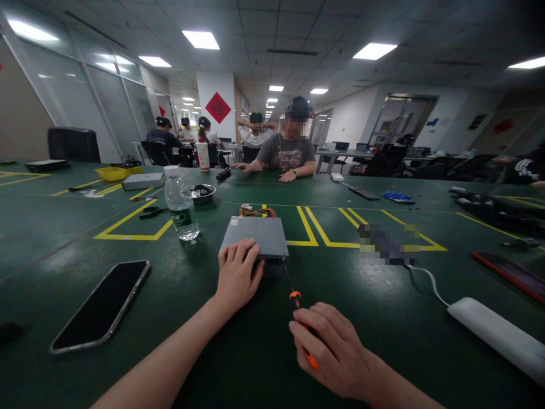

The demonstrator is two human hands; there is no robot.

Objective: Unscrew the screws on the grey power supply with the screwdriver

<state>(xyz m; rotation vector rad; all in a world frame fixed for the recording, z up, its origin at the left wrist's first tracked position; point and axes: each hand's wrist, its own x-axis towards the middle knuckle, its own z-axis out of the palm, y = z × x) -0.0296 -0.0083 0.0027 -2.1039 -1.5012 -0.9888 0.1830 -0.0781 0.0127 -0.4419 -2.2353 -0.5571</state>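
Observation:
A grey metal computer power supply [259, 232] lies flat on the green table, with a bundle of coloured cables [255, 211] at its far side. My left hand [239, 270] grips its near left corner, fingers over the top and thumb at the front edge. In my right hand [330, 346] is a screwdriver [295, 299] with an orange and black handle, my fingers closed around it. Its thin shaft points away from me, and the tip meets the near right corner of the power supply. Any screw there is too small to make out.
Left of the power supply stand a water bottle [182, 207] and a metal bowl [201, 193]. A phone [102, 307] lies at the near left, a white power strip [496, 332] at the right. Across the table sits a person [286, 153]. Yellow tape [313, 227] marks the tabletop.

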